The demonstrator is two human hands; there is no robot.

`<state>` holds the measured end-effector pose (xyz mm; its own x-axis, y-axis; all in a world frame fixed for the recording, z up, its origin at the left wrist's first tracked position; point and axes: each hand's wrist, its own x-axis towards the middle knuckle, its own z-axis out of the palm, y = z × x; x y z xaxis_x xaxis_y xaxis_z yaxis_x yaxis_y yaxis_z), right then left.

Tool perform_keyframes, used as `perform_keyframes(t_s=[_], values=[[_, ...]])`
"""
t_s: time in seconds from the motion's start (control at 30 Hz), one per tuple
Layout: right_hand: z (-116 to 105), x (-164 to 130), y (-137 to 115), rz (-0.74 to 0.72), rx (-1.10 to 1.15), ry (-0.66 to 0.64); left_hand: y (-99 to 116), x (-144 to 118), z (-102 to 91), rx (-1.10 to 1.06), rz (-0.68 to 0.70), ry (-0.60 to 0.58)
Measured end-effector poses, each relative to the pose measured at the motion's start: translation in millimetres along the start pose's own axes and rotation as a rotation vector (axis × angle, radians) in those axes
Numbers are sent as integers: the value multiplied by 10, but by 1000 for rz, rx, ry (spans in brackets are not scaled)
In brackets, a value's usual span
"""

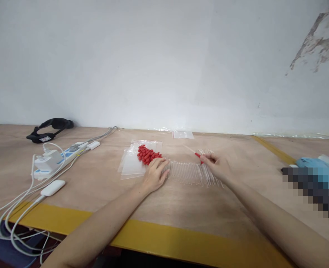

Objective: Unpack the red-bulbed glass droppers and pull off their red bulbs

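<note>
My right hand (213, 164) pinches the red rubber bulb of a dropper (197, 153); its thin clear tube points up and to the left. Under and beside that hand lies a row of clear thin tubes (181, 172), set side by side on the table. My left hand (155, 174) rests at the row's left end, fingers stretched out and thumb apart, with nothing seen in its grasp. Just beyond its fingers is a heap of red rubber bulbs (147, 153). The heap sits on clear plastic bags (132, 168), and my left hand covers its near edge.
A small plastic bag (182, 134) lies near the wall. On the left are a power strip (65, 158) with white cables, a white oval device (53, 187) and a black headset (50, 130). A blue packet (311, 162) lies at the right. Yellow tape (167, 238) lines the front edge.
</note>
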<state>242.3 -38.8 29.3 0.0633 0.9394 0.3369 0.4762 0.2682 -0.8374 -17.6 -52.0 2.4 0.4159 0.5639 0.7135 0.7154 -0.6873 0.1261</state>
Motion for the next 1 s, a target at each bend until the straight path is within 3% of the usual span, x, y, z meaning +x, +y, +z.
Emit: perform_keyframes(t_s=[0.17,0.33,0.47,0.6,0.77,1.0], values=[[260,-369,-87,-265,16,-214,83,24,-35,89,177,-22],[263,-484,-143,-339,13,-289,120,-20,-42,109,272,-52],[250,-495,-129,-562,-132,-240,164,-28,-57,117,303,-77],[390,-532,-61,-770,-332,-117,239,-25,-54,118,326,-83],[509,-557,-10,-849,-411,-86,299,-48,-22,168,344,-74],[392,-537,-10,-1039,-547,-83,332,-62,-22,138,326,-114]])
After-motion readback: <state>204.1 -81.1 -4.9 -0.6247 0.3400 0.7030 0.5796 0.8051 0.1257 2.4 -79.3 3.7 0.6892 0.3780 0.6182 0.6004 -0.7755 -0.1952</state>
